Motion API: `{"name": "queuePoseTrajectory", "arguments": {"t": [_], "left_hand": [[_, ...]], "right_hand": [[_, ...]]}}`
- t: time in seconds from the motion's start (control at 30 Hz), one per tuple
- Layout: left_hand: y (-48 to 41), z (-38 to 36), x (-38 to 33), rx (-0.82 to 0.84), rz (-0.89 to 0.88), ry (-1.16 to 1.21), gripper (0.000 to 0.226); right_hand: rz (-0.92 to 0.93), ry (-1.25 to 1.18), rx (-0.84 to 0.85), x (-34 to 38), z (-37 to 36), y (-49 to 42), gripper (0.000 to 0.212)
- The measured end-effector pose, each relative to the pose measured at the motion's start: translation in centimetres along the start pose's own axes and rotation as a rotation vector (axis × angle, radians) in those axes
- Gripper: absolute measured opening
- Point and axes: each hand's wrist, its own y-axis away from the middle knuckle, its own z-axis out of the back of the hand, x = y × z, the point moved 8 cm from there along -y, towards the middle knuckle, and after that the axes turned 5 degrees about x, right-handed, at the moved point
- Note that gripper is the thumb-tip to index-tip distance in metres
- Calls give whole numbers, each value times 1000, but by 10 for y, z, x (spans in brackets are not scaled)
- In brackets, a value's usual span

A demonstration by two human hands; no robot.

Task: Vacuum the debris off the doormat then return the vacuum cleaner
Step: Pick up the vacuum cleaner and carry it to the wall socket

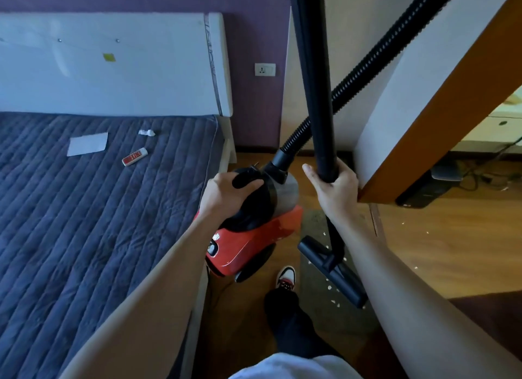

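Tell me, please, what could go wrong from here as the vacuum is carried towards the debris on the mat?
1. The left hand alone carries the red vacuum body; a slip could drop it near the shoe.
2. The right hand holds the wand close to the door edge, so a swing may knock it.
3. The floor nozzle hangs over the paper bits on the doormat and could scatter them if dragged.
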Motion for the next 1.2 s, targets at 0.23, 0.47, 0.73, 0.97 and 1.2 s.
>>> {"name": "queuePoseTrajectory", "arguments": {"t": [0.23,0.47,0.73,0.97,1.2], "left_hand": [[-138,-8,-30,-16,58,14,34],[-250,-10,-62,-16,21,7,25],[-341,-11,-90,-2,-21,-73,32],[-430,-16,-97,62,-65,-102,39],[-524,-23,-104,158,-88,-111,37]], "right_hand": [[-29,-31,62,-49,-22,-149,18],[-85,-54,62,-78,-31,-266,26],[-98,-68,65,-98,-44,-351,24],[-162,-22,12,-131,-57,-415,32],[-258,30,-31,-141,-79,-483,29]]}}
